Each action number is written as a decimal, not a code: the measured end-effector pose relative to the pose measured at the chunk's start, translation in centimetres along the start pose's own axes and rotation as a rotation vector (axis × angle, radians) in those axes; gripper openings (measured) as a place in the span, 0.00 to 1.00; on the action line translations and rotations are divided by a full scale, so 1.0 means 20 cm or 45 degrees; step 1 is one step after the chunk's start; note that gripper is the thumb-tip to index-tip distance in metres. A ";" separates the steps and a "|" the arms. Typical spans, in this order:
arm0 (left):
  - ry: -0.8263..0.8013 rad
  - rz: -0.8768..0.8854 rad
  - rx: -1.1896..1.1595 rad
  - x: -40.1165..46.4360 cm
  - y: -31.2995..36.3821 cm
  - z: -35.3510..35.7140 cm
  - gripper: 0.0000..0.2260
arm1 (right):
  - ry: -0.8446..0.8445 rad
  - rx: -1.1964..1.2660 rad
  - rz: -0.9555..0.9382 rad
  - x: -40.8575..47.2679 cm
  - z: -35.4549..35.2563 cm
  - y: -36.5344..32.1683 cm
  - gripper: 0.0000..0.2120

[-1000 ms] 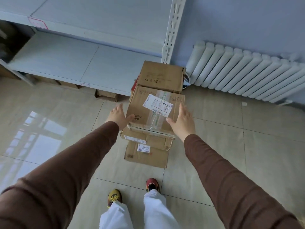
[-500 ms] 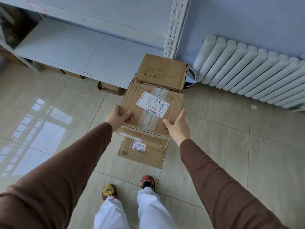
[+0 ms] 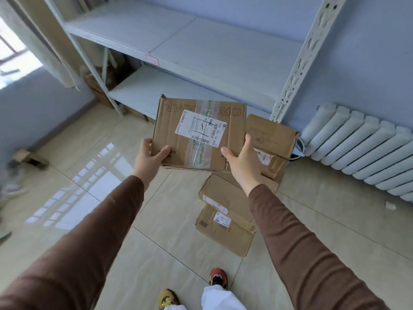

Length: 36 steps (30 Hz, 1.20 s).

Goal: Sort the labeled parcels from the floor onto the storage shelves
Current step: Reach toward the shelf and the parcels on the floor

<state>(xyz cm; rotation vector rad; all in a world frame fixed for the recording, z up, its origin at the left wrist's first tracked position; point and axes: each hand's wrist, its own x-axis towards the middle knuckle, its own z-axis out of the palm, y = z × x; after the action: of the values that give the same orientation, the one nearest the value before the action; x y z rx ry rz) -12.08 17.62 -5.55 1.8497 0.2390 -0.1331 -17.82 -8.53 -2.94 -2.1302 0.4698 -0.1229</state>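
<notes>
Both hands hold a flat cardboard parcel (image 3: 199, 135) clear of the floor, in front of the white storage shelves (image 3: 212, 52). The left hand (image 3: 148, 159) grips its near left corner, thumb on top; the right hand (image 3: 242, 162) clasps the near right edge, thumb on top. Upside-down print on the lid reads "OR…AMA", crossed by clear tape with green lettering. Its white shipping label (image 3: 200, 128) carries a barcode and what looks like "505 101-19 525", though the digits are small. Three more labelled boxes lie on the tiled floor (image 3: 169, 242): one brown box (image 3: 271, 136) by the radiator (image 3: 362, 153), two stacked boxes (image 3: 225, 218) nearer the feet. A small red-edged tag (image 3: 152, 59) sits on a shelf edge, unreadable.
</notes>
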 end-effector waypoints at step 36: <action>0.132 0.531 -0.764 0.42 1.13 -1.88 0.17 | -0.122 0.458 -1.083 0.35 0.40 -2.34 0.25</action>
<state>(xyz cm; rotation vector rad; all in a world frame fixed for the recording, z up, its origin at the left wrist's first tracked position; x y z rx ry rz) 0.22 48.23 24.54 1.2731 -0.0416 0.2970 4.12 18.60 30.00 -1.8336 -0.5076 -0.5361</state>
